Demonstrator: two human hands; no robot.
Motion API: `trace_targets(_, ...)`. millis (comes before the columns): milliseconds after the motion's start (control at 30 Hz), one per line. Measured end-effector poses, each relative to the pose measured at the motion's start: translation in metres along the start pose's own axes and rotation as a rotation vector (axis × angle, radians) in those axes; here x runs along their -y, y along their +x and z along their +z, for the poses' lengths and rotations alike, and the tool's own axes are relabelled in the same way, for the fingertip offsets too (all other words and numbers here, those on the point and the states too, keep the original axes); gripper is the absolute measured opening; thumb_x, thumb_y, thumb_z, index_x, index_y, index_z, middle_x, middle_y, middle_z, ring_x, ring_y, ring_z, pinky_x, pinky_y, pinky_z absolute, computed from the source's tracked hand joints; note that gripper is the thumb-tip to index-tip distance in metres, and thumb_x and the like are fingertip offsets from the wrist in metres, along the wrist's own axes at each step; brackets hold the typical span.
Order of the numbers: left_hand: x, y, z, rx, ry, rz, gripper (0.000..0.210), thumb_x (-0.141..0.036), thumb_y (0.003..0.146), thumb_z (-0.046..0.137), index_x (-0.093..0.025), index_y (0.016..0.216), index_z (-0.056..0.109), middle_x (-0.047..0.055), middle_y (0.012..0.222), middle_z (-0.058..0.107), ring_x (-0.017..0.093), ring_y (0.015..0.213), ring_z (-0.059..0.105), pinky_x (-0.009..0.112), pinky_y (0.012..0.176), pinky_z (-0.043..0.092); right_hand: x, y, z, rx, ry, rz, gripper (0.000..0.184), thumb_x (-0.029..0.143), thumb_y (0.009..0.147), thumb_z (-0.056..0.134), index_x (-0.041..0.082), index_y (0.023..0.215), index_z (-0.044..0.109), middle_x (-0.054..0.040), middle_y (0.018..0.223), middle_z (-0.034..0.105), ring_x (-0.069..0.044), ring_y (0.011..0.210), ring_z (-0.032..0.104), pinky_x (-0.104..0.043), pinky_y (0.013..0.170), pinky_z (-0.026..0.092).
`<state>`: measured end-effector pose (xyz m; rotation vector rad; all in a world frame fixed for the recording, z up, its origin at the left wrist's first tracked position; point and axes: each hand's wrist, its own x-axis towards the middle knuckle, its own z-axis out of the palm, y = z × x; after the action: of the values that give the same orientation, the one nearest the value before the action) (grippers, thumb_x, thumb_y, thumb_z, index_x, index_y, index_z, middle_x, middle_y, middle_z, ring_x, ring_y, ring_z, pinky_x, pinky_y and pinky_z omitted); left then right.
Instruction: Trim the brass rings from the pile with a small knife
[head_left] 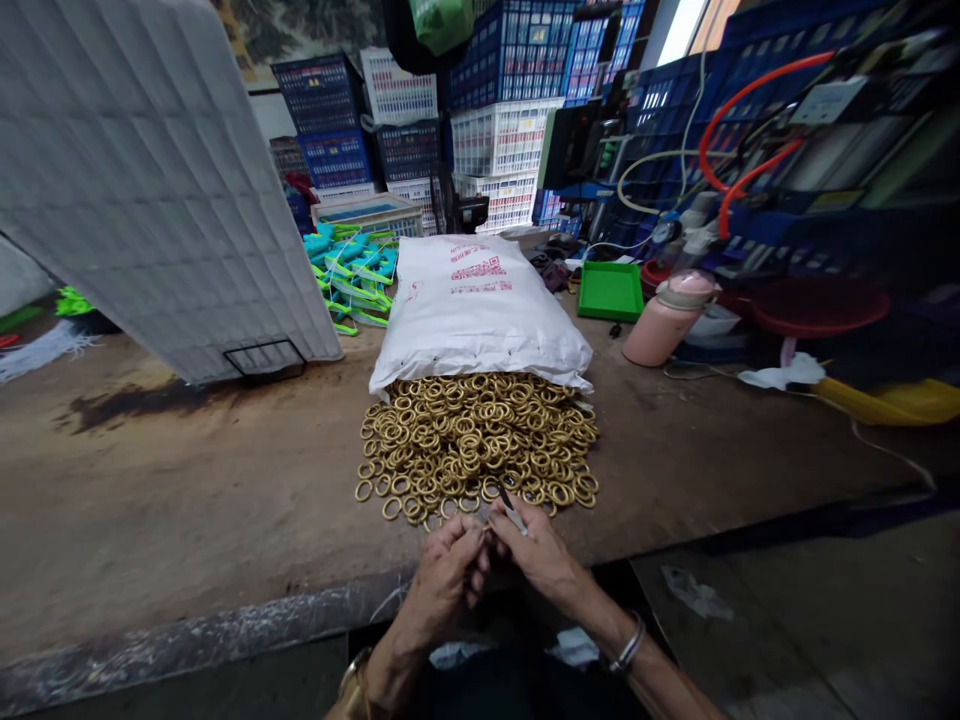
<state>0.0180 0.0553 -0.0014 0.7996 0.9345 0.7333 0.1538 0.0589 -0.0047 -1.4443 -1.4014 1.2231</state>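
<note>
My left hand (454, 562) is closed in a pinch near the table's front edge. Between its fingertips a small bit of a gold ring (487, 528) shows; the fingers cover most of it. My right hand (537, 548) meets the left one and is wrapped round a slim knife-like tool (513, 514) with a pale body and a dark end pointing away from me. Just beyond both hands lies a heap of gold rings (472, 440). A stuffed white sack (480, 320) with red print lies behind the heap, its near edge touching the rings.
A tall white ribbed panel (172, 200) leans on a black wire stand (266, 358) at left. Bright green and teal plastic pieces (352, 270) lie beside the sack. To the right are a green tray (611, 290), a pink bottle (667, 320) and a machine with orange hoses (731, 190). Stacked crates (502, 140) stand behind.
</note>
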Motion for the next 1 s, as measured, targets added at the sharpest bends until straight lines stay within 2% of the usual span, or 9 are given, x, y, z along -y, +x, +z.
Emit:
trace_targets(67, -0.002, -0.001, 0.002, -0.006, -0.043, -0.014, 0.033, -0.049, 0.071, 0.056, -0.016, 0.072, 0.05, -0.007, 0.051, 0.044, 0.001, 0.035, 0.031, 0.014, 0.034, 0.017, 0.0, 0.0, -0.002, -0.028, -0.044, -0.005, 0.02, 0.034, 0.079, 0.038, 0.019, 0.069, 0.046, 0.0047, 0.055, 0.045, -0.01, 0.052, 0.043, -0.022, 0.053, 0.035)
trace_targets(200, -0.006, -0.004, 0.006, -0.043, -0.064, 0.013, 0.033, -0.048, 0.071, 0.057, -0.017, 0.069, 0.046, -0.007, 0.05, 0.043, 0.002, 0.035, 0.031, 0.014, 0.035, 0.019, -0.004, -0.004, -0.005, -0.095, -0.279, -0.062, 0.018, 0.028, 0.079, 0.035, 0.02, 0.066, 0.044, 0.0033, 0.056, 0.046, -0.011, 0.053, 0.043, -0.022, 0.053, 0.033)
trace_targets(300, -0.006, -0.003, 0.006, -0.069, -0.027, 0.035, 0.033, -0.047, 0.071, 0.057, -0.017, 0.069, 0.044, -0.007, 0.051, 0.044, 0.002, 0.037, 0.033, 0.014, 0.036, 0.021, -0.006, -0.009, -0.004, -0.007, -0.418, -0.107, 0.013, 0.017, 0.076, 0.035, 0.021, 0.075, 0.047, 0.0011, 0.065, 0.053, -0.012, 0.059, 0.048, -0.022, 0.056, 0.032)
trace_targets(400, -0.006, -0.002, 0.006, -0.08, 0.02, 0.053, 0.034, -0.049, 0.071, 0.056, -0.017, 0.068, 0.042, -0.007, 0.051, 0.044, 0.002, 0.037, 0.032, 0.014, 0.036, 0.023, -0.008, -0.012, -0.003, 0.043, -0.521, -0.102, 0.018, 0.009, 0.071, 0.037, 0.021, 0.078, 0.047, 0.0011, 0.066, 0.055, -0.012, 0.06, 0.049, -0.021, 0.056, 0.031)
trace_targets(667, -0.004, -0.003, 0.004, -0.061, 0.114, 0.091, 0.035, -0.05, 0.073, 0.053, -0.017, 0.067, 0.043, -0.007, 0.05, 0.043, 0.002, 0.038, 0.031, 0.014, 0.036, 0.023, -0.023, -0.012, -0.002, 0.077, -0.716, -0.165, 0.024, 0.007, 0.068, 0.039, 0.02, 0.087, 0.045, 0.0012, 0.065, 0.055, -0.013, 0.059, 0.049, -0.023, 0.053, 0.026)
trace_targets(867, -0.004, -0.016, 0.005, 0.036, -0.028, -0.015, 0.03, -0.045, 0.073, 0.057, -0.018, 0.072, 0.044, -0.005, 0.054, 0.049, 0.002, 0.035, 0.034, 0.013, 0.032, 0.021, -0.018, -0.012, -0.017, -0.047, -0.822, -0.103, 0.026, 0.006, 0.068, 0.037, 0.019, 0.09, 0.046, -0.0005, 0.066, 0.057, -0.014, 0.057, 0.051, -0.024, 0.052, 0.024)
trace_targets(1000, -0.008, -0.015, 0.007, 0.083, -0.141, 0.015, 0.032, -0.046, 0.076, 0.052, -0.014, 0.073, 0.05, -0.003, 0.052, 0.049, 0.003, 0.035, 0.035, 0.014, 0.032, 0.024, -0.017, -0.01, -0.041, -0.27, -0.891, 0.018, 0.02, 0.007, 0.073, 0.037, 0.019, 0.084, 0.048, -0.0018, 0.064, 0.059, -0.014, 0.056, 0.053, -0.025, 0.051, 0.023)
